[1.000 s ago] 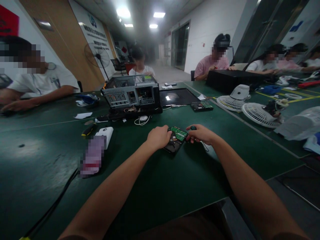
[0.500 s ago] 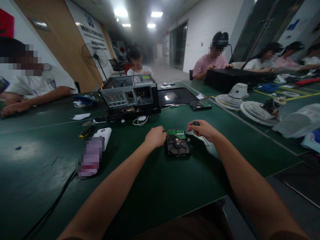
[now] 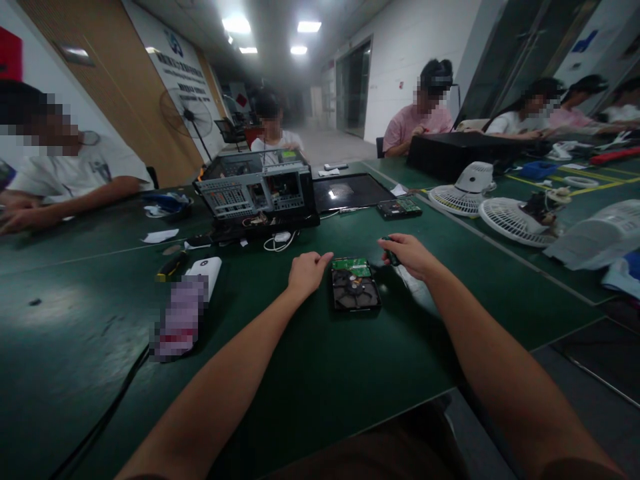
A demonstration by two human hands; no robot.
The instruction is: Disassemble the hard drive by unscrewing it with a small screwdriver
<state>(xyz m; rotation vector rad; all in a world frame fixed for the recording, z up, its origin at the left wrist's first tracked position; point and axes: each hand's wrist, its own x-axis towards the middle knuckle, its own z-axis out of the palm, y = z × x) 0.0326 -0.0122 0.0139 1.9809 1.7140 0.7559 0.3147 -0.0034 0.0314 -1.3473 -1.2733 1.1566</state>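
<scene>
A hard drive (image 3: 355,290) lies on the green table between my hands, its green circuit board at the far end and its dark casing nearer me. My left hand (image 3: 306,272) rests just left of it, thumb stretched toward the drive's far left corner and the other fingers loosely bent. I see nothing in that hand; whether the thumb touches the drive I cannot tell. To the right of the drive, my right hand (image 3: 411,256) is closed round the dark green handle of a screwdriver (image 3: 391,253). The shaft is blurred and mostly hidden.
An opened computer case (image 3: 255,190) stands ahead, beside a black panel (image 3: 345,192) and a second hard drive (image 3: 400,208). White fan parts (image 3: 520,223) lie right. Left are a yellow-black tool (image 3: 173,266) and a white device (image 3: 213,270). Several people sit around the table (image 3: 280,400).
My left thumb has lifted and stretched out from the drive's edge. My right hand has turned the screwdriver, so more of its handle shows. The drive stays in place.
</scene>
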